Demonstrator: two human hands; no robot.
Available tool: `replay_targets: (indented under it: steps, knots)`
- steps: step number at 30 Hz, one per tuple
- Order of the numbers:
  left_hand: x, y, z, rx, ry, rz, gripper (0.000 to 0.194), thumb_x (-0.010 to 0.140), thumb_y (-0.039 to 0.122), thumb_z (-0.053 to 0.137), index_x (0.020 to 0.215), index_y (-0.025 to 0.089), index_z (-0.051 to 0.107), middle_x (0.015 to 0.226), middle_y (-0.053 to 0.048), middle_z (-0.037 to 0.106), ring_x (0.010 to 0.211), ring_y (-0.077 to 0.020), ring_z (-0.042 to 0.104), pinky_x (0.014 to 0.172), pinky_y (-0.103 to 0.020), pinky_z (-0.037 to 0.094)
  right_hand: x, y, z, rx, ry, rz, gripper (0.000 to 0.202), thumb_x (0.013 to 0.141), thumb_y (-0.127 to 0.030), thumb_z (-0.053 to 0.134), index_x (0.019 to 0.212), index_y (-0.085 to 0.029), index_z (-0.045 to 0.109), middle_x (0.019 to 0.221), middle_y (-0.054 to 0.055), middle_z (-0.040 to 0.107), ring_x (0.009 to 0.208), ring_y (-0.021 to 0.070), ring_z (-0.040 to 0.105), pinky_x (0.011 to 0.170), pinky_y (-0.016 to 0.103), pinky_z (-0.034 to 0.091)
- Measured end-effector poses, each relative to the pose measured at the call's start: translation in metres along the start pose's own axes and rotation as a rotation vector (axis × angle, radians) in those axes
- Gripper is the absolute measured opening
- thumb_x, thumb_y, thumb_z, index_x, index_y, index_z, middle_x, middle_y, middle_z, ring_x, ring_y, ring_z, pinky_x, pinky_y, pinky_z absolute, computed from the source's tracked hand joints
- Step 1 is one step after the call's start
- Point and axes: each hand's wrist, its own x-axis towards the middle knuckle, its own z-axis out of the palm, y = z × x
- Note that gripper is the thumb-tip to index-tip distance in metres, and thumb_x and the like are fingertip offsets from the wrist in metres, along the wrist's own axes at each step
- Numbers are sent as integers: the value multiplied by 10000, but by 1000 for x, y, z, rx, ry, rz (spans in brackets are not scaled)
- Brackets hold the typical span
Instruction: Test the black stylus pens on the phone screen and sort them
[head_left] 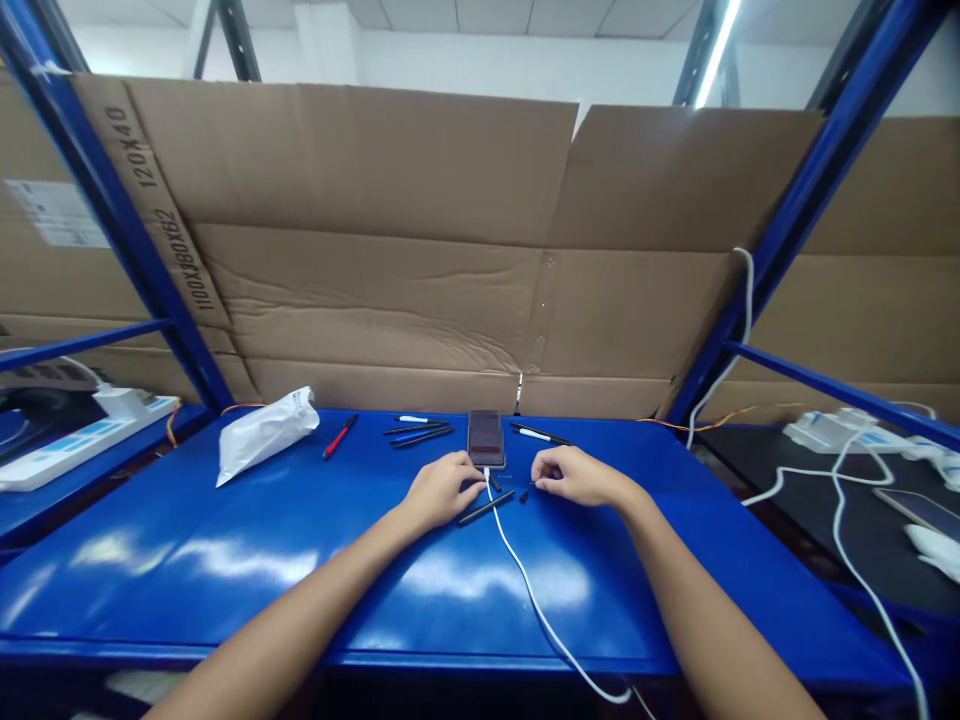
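Note:
My left hand (448,488) is closed in a pinch, and a short black pen part (494,482) sticks out from its fingertips. My right hand (574,475) has thumb and forefinger pressed together; a tiny dark tip shows there, too small to name. Between the hands a black pen barrel (486,508) lies slantwise on the blue table (360,600). A small black piece (523,497) lies beside its right end. Just beyond the hands lies a phone (486,436), with a white cable (525,580) running from its near end over the table's front edge.
Several dark pens (421,437) lie left of the phone, and black-and-white pens (540,434) lie right of it. Farther left are a red pen (340,437) and a white plastic bag (266,435). Cardboard (390,310) walls the back. Power strips (82,440) sit at both sides.

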Motion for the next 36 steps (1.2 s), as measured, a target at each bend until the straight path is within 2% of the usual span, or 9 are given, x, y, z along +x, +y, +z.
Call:
replay_targets:
  steps: [3,6,12,17,21,25,28,33,36]
  knots:
    - [2,1,2,-28,9,-22,210,965,342,606,1025,276,797,1056,-33,700,972,-199,661,814,-259,497,1,1,3,-20,2,-47,243,866,-157,565,1014,-199,753,938,50,758,815,201,669,744,296,507]
    - [3,1,3,-48,12,-37,180,951,322,619,980,257,785,1048,-30,704,970,-198,667,812,-258,492,2,2,5,-38,3,-71,276,868,-134,540,1018,-213,758,970,46,761,848,206,673,781,306,515]
    - [2,0,5,-59,19,-58,126,926,291,634,949,230,743,1025,-35,703,971,-208,667,805,-265,490,4,0,7,38,38,-31,177,857,-153,581,992,-171,694,883,47,726,800,193,665,739,294,518]
    - [2,-3,1,-130,96,-54,189,960,328,580,960,214,731,990,-37,747,918,-209,677,811,-275,483,4,-3,6,109,82,-59,151,878,-180,585,996,-180,679,895,42,731,820,197,681,767,310,526]
    - [2,-5,-3,-227,149,-59,215,962,313,573,997,193,749,907,-30,762,760,-185,660,743,-272,481,5,-4,8,110,162,-76,222,897,-227,614,1105,-182,677,935,46,746,846,202,689,797,314,515]
    - [2,-7,-5,-331,225,9,313,999,326,520,1149,174,749,1011,-72,756,843,-193,667,800,-289,498,8,-7,13,121,237,-86,228,899,-265,643,1105,-183,698,963,54,756,862,204,690,803,308,509]
    - [2,-8,-6,-432,234,-9,314,994,375,548,1114,191,771,1056,-76,765,898,-209,682,830,-303,509,10,-12,15,105,300,-89,187,893,-269,660,1043,-187,737,992,66,765,920,225,696,838,326,513]
    - [2,-8,-7,-707,188,-147,352,906,461,674,1048,148,750,879,-54,778,696,-182,676,671,-281,526,13,-24,20,39,380,-182,155,924,-252,641,999,-222,773,1018,69,771,1001,244,671,949,386,488]
    - [2,-9,-6,-710,199,-115,338,872,462,711,977,145,767,892,-58,777,732,-179,672,692,-277,517,14,-29,26,27,408,-222,166,950,-271,626,1003,-224,776,987,75,754,972,239,650,911,375,494]
